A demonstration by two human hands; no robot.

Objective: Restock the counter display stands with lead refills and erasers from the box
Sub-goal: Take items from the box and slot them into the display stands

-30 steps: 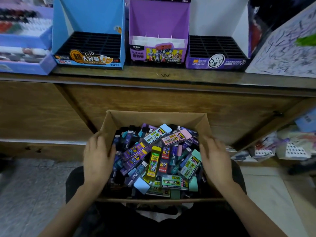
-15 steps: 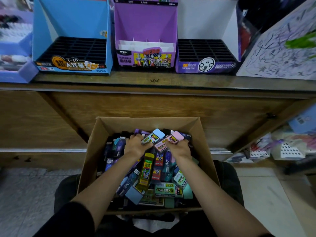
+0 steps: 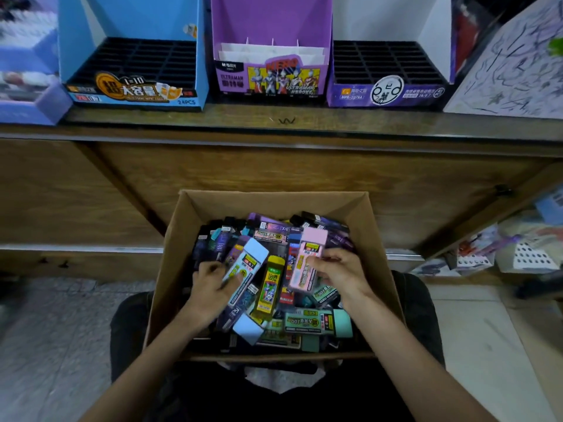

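Observation:
An open cardboard box [image 3: 377, 239] rests on my lap, heaped with several lead refill cases and erasers in mixed colours. My left hand [image 3: 210, 284] grips a light-blue refill case [image 3: 248, 263] and tilts it up from the pile. My right hand [image 3: 341, 269] holds a pink refill case [image 3: 307, 260], its top pointing away from me. A yellow case [image 3: 269, 287] lies between the two. On the counter above stand three displays: a blue stand [image 3: 134, 25] with black slots, a purple Ultraman stand [image 3: 271, 22] with white dividers, and a white-and-purple stand [image 3: 390, 19] with black slots.
The wooden counter [image 3: 286, 123] runs across the view above a cabinet front. At the far left sits another blue-purple display [image 3: 27, 86] with stock. A scribbled test board [image 3: 515, 71] leans at the right. Packaged goods [image 3: 524, 248] fill a low shelf on the right.
My hands left the box's sides, reached into the pile, and each has taken hold of a case and lifted it. The view has tilted slightly upward toward the counter.

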